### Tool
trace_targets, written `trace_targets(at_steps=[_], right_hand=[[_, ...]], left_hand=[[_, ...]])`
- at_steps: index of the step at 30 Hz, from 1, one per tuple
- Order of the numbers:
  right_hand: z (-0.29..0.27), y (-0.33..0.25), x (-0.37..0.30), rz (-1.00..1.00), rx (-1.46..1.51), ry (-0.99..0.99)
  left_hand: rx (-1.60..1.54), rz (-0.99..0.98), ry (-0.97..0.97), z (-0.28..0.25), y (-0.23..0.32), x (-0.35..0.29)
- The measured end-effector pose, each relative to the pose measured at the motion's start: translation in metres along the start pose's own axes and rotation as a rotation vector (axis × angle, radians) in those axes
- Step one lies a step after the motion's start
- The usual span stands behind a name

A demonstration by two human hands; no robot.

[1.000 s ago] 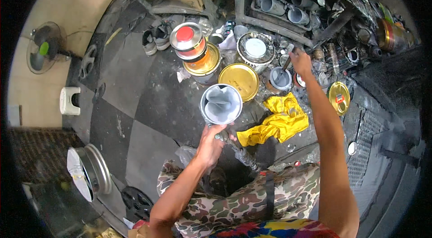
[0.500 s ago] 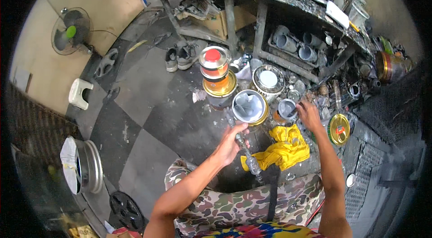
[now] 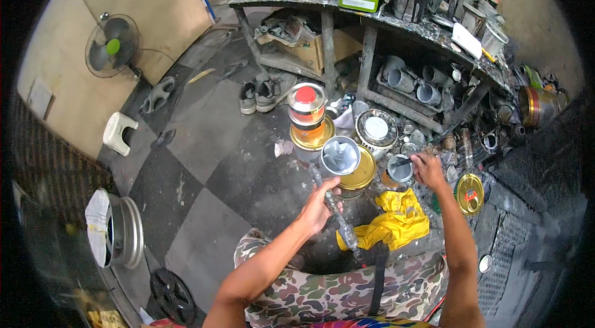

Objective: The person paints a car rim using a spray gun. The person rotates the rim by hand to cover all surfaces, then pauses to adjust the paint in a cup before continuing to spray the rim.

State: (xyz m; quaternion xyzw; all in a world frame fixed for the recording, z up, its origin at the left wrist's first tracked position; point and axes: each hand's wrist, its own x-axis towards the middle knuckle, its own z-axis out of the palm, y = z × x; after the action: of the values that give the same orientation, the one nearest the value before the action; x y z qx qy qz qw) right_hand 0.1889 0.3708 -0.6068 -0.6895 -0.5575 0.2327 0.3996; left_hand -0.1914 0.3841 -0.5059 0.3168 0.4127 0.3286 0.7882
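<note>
My left hand (image 3: 319, 207) is closed around a paint-crusted grey rod-like tool (image 3: 344, 229), slanting from near the cans toward my lap. Just beyond its fingertips a grey cup (image 3: 330, 166) with folded whitish lining (image 3: 341, 154) overlaps a gold-lidded can (image 3: 361, 174); I cannot tell whether tool and cup are joined. My right hand (image 3: 429, 171) pinches a dark thin stick (image 3: 404, 162) whose end reaches into a small cup (image 3: 401, 173). Below the cups lies a crumpled yellow cloth (image 3: 400, 223).
Stacked cans with a red cap (image 3: 305, 95) stand behind the cup, beside a white-lidded can (image 3: 377, 130). A gold lid (image 3: 469, 195) lies at right. A cluttered bench (image 3: 297, 3) spans the back. Stool (image 3: 119, 134), wheel rim (image 3: 127, 232) and fan (image 3: 113, 47) are at left.
The lined cup has shifted left off the gold can's top, baring more of its lid. The stick in my right hand shows more clearly over the small cup. The whole view has tilted up.
</note>
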Motion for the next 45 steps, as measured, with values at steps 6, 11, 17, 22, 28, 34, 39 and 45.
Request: trace_targets(at_steps=[6, 11, 17, 22, 28, 34, 39, 45], right_hand=[[-0.001, -0.005, 0.002, -0.153, -0.322, 0.059], [-0.006, -0.005, 0.004, -0.045, -0.18, -0.058], [-0.001, 0.009, 0.006, -0.323, -0.213, 0.11], [0.007, 0.049, 0.007, 0.388, 0.41, 0.258], [0.068, 0.089, -0.018, 0.075, 0.094, 0.349], [0.119, 0.096, -0.006, -0.01, -0.094, 0.386], [0.119, 0.091, -0.002, -0.008, -0.141, 0.384], [0.089, 0.065, -0.009, -0.069, -0.117, 0.4]], left_hand=[[-0.016, -0.014, 0.031, 0.004, -0.003, 0.002], [0.03, -0.011, 0.031, 0.005, -0.008, 0.003], [0.02, -0.014, 0.049, 0.004, -0.009, 0.003], [0.03, -0.029, 0.061, 0.004, -0.007, 0.0], [0.054, -0.052, 0.119, 0.002, -0.008, -0.011], [0.1, -0.034, 0.111, -0.001, -0.013, -0.018], [0.121, -0.078, 0.091, 0.003, -0.022, -0.017], [0.129, -0.151, 0.033, 0.009, -0.036, -0.003]])
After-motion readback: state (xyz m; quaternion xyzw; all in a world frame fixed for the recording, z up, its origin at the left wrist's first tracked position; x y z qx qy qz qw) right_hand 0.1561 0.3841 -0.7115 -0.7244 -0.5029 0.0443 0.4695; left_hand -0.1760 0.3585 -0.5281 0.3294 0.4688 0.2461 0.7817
